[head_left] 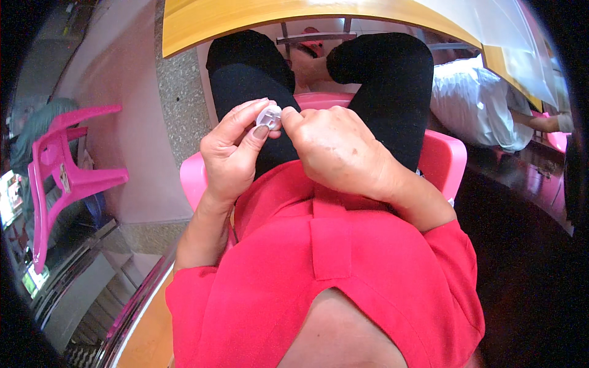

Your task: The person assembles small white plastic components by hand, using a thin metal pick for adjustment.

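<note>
Above my lap, my left hand [236, 138] pinches a small round white plastic piece [270, 116] between thumb and fingers. The piece faces up and shows raised inner walls. My right hand [340, 147] is closed, its back turned up, with thumb and forefinger brought against the right edge of the piece. Whatever lies between those right fingertips is hidden or too small to name.
Ahead of my knees runs the yellow edge of a table [319, 11]. I sit on a pink plastic chair [445, 162]. Another pink chair [80, 175] is at the left. At the right are a white plastic bag [472, 101] and another person's hand [546, 124].
</note>
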The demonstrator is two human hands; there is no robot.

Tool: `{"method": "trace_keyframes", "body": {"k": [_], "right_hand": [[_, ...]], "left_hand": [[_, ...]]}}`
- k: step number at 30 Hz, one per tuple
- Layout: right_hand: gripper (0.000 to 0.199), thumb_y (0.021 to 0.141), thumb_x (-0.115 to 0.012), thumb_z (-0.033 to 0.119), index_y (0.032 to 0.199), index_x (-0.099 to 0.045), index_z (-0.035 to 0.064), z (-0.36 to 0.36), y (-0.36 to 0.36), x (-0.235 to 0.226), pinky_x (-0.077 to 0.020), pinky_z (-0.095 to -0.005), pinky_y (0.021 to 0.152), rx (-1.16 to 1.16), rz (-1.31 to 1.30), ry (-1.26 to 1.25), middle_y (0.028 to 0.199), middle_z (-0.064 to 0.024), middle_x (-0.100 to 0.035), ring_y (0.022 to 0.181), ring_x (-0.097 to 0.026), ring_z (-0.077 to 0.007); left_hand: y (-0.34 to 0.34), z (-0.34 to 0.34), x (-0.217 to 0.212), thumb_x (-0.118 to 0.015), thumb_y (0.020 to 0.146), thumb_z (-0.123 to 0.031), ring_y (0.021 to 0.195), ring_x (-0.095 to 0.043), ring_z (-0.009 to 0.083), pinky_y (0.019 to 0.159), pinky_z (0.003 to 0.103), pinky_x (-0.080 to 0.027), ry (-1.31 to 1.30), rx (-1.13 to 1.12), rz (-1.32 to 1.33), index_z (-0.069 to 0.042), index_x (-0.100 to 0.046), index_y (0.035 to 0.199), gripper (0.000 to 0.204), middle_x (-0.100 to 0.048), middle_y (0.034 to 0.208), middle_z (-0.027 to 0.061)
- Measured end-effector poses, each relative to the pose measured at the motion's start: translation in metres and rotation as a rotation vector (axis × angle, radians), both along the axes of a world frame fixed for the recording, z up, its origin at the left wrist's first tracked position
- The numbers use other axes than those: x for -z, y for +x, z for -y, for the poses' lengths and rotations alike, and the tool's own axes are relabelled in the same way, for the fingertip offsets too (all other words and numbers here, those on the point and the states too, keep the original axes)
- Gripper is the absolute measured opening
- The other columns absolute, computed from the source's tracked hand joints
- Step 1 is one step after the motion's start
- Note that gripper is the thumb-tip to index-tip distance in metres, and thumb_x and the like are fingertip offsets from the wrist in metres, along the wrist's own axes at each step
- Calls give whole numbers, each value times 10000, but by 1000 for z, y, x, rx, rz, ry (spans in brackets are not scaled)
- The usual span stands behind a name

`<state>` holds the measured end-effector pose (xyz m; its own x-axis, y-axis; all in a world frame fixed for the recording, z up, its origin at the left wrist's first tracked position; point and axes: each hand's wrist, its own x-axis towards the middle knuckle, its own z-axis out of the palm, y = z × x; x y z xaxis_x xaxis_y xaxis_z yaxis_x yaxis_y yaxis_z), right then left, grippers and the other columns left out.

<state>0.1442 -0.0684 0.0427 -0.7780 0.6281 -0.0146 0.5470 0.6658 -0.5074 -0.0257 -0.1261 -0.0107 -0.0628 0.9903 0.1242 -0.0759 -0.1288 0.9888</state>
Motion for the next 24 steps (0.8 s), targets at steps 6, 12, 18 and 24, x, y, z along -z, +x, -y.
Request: {"method": "trace_keyframes", "body": {"k": [6, 12, 18, 24], "right_hand": [[170, 730, -556, 34, 882, -589, -36, -19, 7, -3, -503, -443, 606, -139, 61, -143, 691, -224, -615, 673, -628, -376], [195, 686, -575, 7, 871, -595, -50, -28, 12, -2, -489, -459, 612, -186, 44, -274, 669, -252, -591, 678, -618, -393], [158, 725, -562, -8, 876, -585, -47, -17, 11, 2, -497, -448, 610, -9, 21, -238, 669, -257, -593, 673, -622, -398], [126, 734, -545, -11, 847, -593, -42, -14, 10, 3, -496, -455, 614, 24, -12, -251, 667, -256, -593, 675, -623, -397]], "left_hand": [[0, 2, -1, -566, 859, 52, 852, -620, 165, 752, 264, -524, -19, 47, -61, 34, -592, 1136, 279, -596, 1095, 146], [0, 3, 3, -561, 870, 36, 858, -625, 177, 742, 276, -533, -87, 85, 9, 49, -583, 1137, 269, -603, 1085, 151], [4, -4, 2, -556, 888, 0, 880, -627, 196, 774, 305, -533, -190, 33, 239, 60, -551, 1173, 291, -613, 1079, 161], [6, -3, 1, -555, 888, 3, 901, -623, 199, 797, 316, -529, -143, 15, 208, 56, -548, 1180, 296, -611, 1088, 157]]}}
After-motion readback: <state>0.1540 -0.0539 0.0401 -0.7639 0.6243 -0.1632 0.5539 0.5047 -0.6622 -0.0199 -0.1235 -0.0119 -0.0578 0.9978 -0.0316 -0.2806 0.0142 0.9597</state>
